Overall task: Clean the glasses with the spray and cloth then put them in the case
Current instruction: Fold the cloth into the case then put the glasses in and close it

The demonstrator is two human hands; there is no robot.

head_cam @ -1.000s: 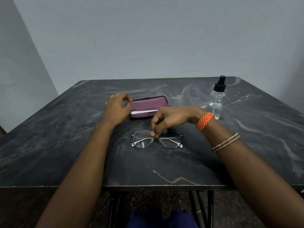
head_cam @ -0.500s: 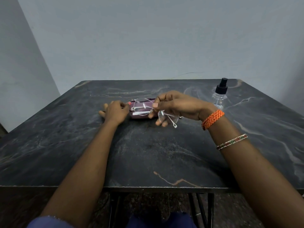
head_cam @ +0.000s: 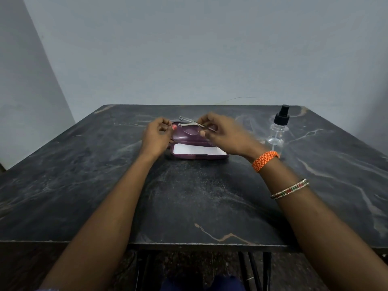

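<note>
Glasses (head_cam: 192, 124) held in the air just above the open case (head_cam: 197, 150), folded or nearly so. Right hand (head_cam: 222, 133) pinches one end of the frame, left hand (head_cam: 156, 135) pinches the other end. Case lid stands up behind them, white lining or cloth in the base; can't tell which. Spray bottle (head_cam: 278, 131) stands right of the case, apart. Risk: thin frame slips from the fingertip pinch, or an arm catches the case rim going in.
</note>
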